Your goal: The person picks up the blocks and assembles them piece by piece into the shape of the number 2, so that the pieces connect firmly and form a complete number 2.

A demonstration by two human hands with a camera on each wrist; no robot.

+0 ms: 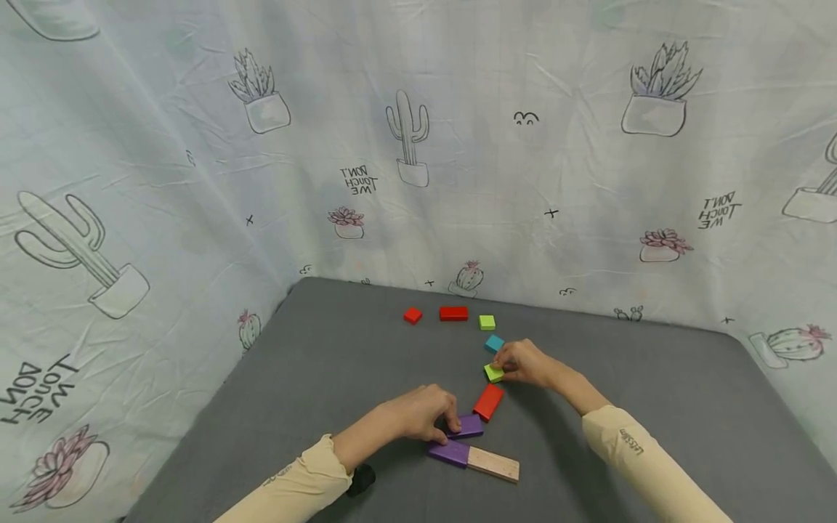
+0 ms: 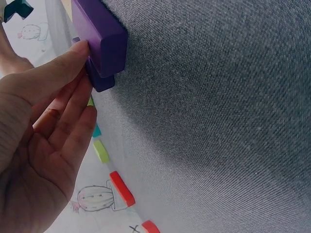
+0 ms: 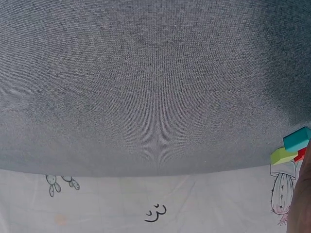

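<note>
My left hand is at two purple blocks near the front. Its thumb touches the end of the nearer purple block, and its curled fingers reach the farther purple block. In the left wrist view, the thumb tip presses against the larger-looking purple block. A plain wooden block lies end to end with the nearer purple one. Farther back, my right hand pinches a lime green block on the table. Beyond it is a blue block; a red block lies on the near side.
Toward the back of the grey table, a second lime green block, a red rectangular block and a small red block continue the curved row. A dark object shows beside the left wrist. Cactus-printed cloth hangs behind.
</note>
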